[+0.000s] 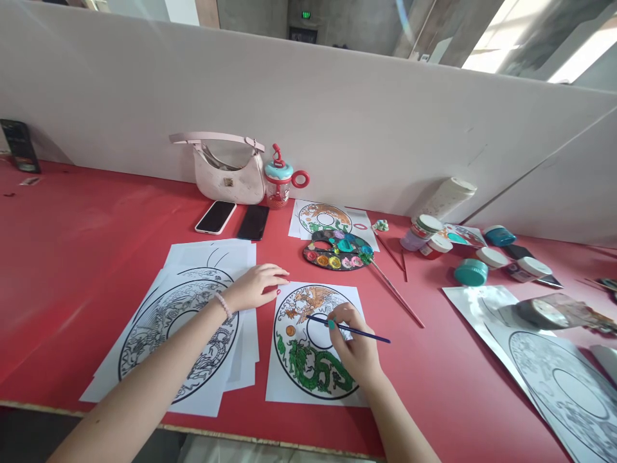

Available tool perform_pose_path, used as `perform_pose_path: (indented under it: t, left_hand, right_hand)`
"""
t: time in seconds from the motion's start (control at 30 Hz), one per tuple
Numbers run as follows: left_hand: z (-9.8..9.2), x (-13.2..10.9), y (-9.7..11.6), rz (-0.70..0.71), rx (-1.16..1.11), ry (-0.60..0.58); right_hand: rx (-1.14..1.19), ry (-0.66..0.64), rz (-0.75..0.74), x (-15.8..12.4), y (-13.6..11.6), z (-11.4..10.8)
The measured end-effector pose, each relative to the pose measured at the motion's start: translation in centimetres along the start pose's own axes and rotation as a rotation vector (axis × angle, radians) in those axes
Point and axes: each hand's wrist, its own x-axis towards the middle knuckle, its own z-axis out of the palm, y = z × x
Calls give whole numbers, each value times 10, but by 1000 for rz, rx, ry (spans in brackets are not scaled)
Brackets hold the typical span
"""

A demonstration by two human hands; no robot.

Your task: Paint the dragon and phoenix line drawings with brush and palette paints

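My right hand (354, 344) pinches a thin dark blue paintbrush (369, 334). The brush tip meets the orange phoenix on a sheet of paper (284, 386) with a printed ring design. A green painted dragon fills the ring's lower part; some of the upper right is still line art. My left hand (255, 287) lies with fingers stretched out by the sheet's top left corner, a beaded bracelet (223, 305) on its wrist. Under that forearm is a pile of uncoloured printed sheets (202, 360). Beyond the painted sheet sits a paint palette (321, 258), with a red-handled brush (398, 294) resting on it.
Behind stand a pink handbag (231, 183) and a cup with a red handle (278, 190), with two phones (216, 217) before them. To the right are several paint jars (471, 272), a water cup (542, 313) and another printed sheet (544, 360). A pale partition (337, 128) closes the table's back.
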Motion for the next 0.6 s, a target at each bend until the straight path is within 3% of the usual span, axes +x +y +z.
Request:
perform_pose_path:
  t: [0.6]
  left_hand:
    - [-1, 0, 0, -6, -4, -10]
  right_hand:
    - [-9, -25, 1, 0, -2, 1]
